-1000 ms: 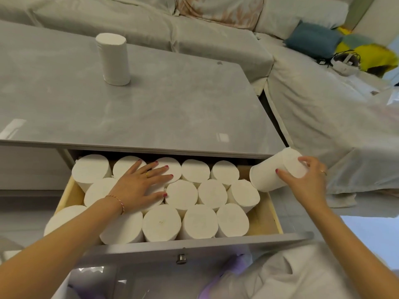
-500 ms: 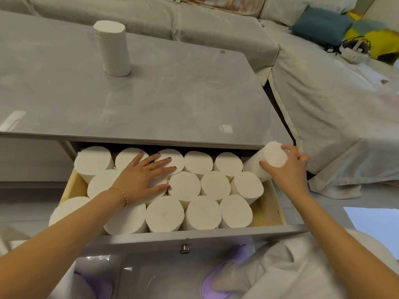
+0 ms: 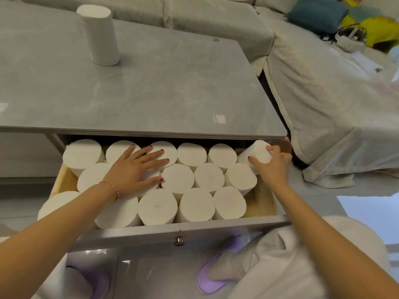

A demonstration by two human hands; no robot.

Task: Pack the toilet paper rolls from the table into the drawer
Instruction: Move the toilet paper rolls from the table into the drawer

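Observation:
The open wooden drawer [image 3: 264,203] under the grey table [image 3: 164,89] holds several white toilet paper rolls [image 3: 178,178] standing upright in rows. My left hand [image 3: 135,169] lies flat, fingers spread, on top of rolls in the left half of the drawer. My right hand [image 3: 273,164] grips one tilted roll [image 3: 258,152] at the drawer's back right corner, leaning against the packed rolls. One more roll [image 3: 99,36] stands upright on the far left of the table top.
A grey covered sofa [image 3: 323,100] wraps around the back and right of the table, with a blue cushion [image 3: 317,15] and a headset [image 3: 348,37] on it. My knees and purple slippers [image 3: 218,275] are below the drawer front [image 3: 179,231].
My right hand has carried the roll from outside the drawer's right side in to the back right corner. The left hand stays pressed on the rolls.

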